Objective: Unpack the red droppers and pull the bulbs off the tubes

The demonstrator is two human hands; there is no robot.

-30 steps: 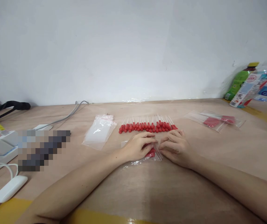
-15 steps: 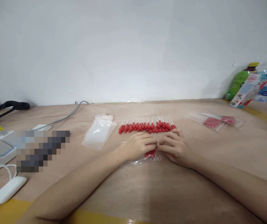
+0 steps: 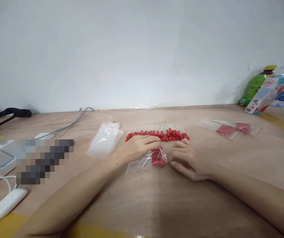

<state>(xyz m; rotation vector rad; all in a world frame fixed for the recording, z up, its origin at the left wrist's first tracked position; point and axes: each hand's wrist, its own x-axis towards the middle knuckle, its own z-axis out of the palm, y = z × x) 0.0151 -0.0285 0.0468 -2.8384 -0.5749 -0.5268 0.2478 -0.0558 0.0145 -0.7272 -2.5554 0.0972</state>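
Observation:
A small clear bag with red-tipped droppers inside lies on the brown table between my hands. My left hand rests curled on the bag's upper left part, fingers closed against the plastic. My right hand pinches the bag's right end with bent fingers. Just behind both hands lies a row of several loose red-tipped droppers, tips toward me.
A stack of empty clear bags lies left of the row. Filled bags lie at the right. Bottles and packets stand at the far right. Cables, a white device and a blurred item sit at the left.
My left hand has slid back and left along the bag, uncovering the red tips inside. The bag has shifted slightly away from me. My right hand stays at the bag's right end.

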